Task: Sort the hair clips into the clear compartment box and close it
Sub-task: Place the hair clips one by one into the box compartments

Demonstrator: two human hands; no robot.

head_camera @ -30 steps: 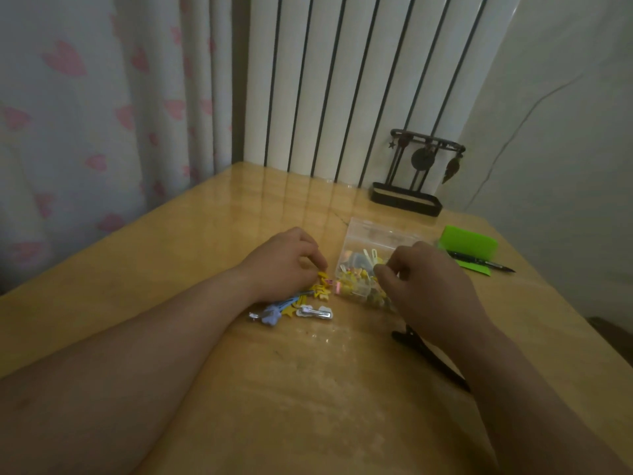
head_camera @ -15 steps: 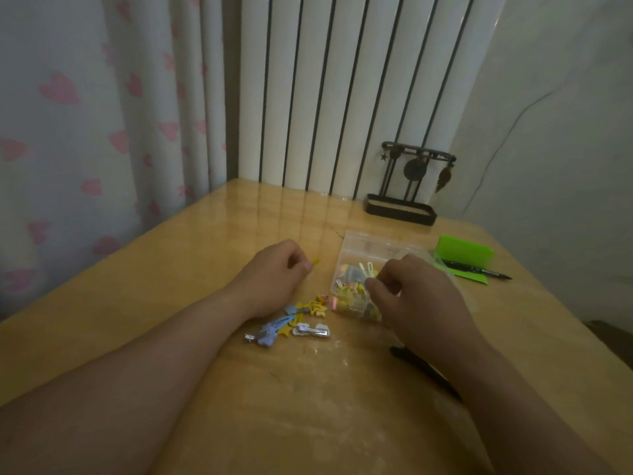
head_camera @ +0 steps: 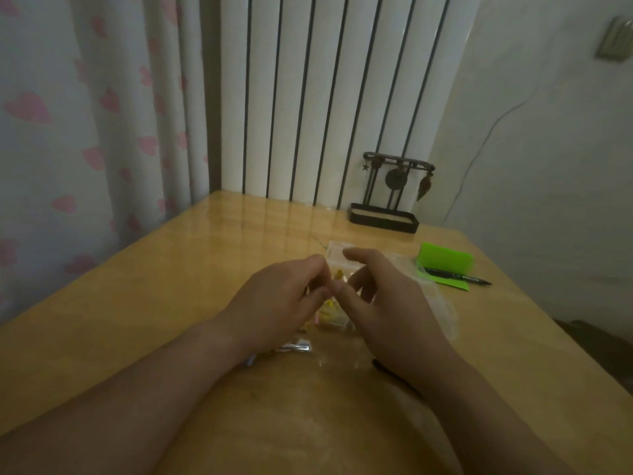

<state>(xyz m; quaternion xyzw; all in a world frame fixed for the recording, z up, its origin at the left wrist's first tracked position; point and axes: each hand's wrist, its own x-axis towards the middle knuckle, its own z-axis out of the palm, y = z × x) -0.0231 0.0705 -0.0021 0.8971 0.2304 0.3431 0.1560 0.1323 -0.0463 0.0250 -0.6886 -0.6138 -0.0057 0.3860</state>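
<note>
Yellow plastic shows between our fingertips: a small yellow hair clip (head_camera: 339,275), held just above the clear plastic compartment box (head_camera: 337,252) on the glossy wooden table (head_camera: 171,286). Our left hand (head_camera: 281,303) curls narrowly, pinching it. Our right hand (head_camera: 387,306) meets it thumb-first, fingers loosely spread; we cannot tell its grip. A silver metal clip (head_camera: 298,347) lies by the left wrist.

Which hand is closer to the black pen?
Right. The pen lies on the table off to the right of both hands. The right hand sits between the pen and the left hand, which is farther away.
</note>
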